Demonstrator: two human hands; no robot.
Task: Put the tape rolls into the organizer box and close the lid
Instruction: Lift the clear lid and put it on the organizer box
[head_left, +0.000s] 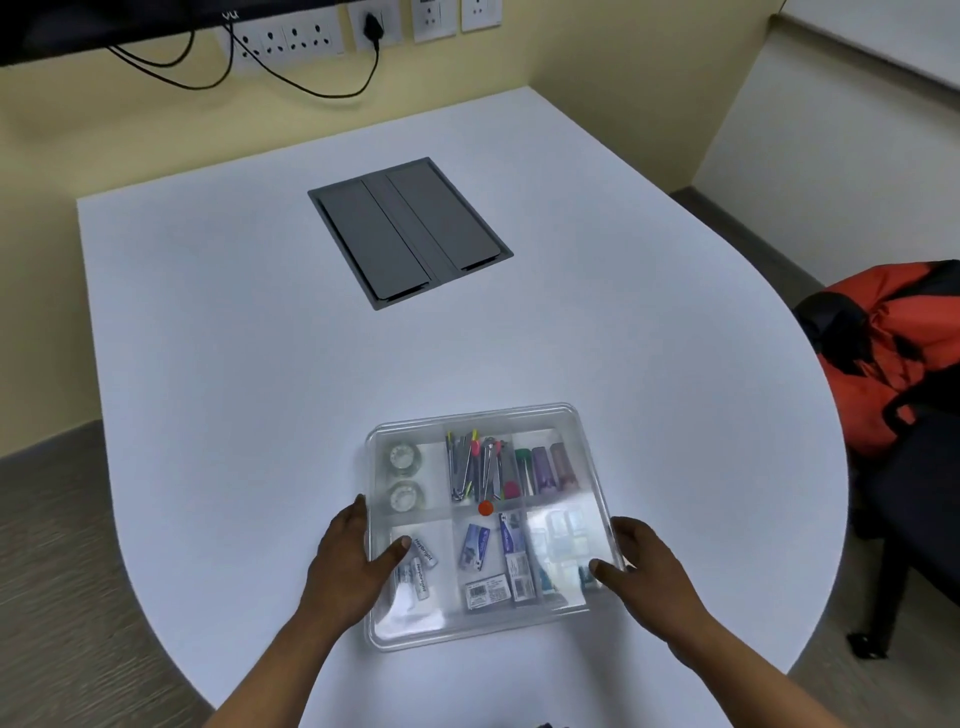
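A white table (218, 322) with a rounded near edge carries everything here. Set flush into its top, toward twelve o'clock, is a dark grey cable hatch (409, 234) with two long flaps side by side, turned a little off square. Toward six o'clock, near the rounded edge, a clear plastic organizer box (587, 457) sits flat on the tabletop with its see-through lid (467, 418) on. Two tape rolls (405, 475) show through the lid in the compartment at the box's ten o'clock corner. Hatch and box lie well apart, with bare white surface between them.
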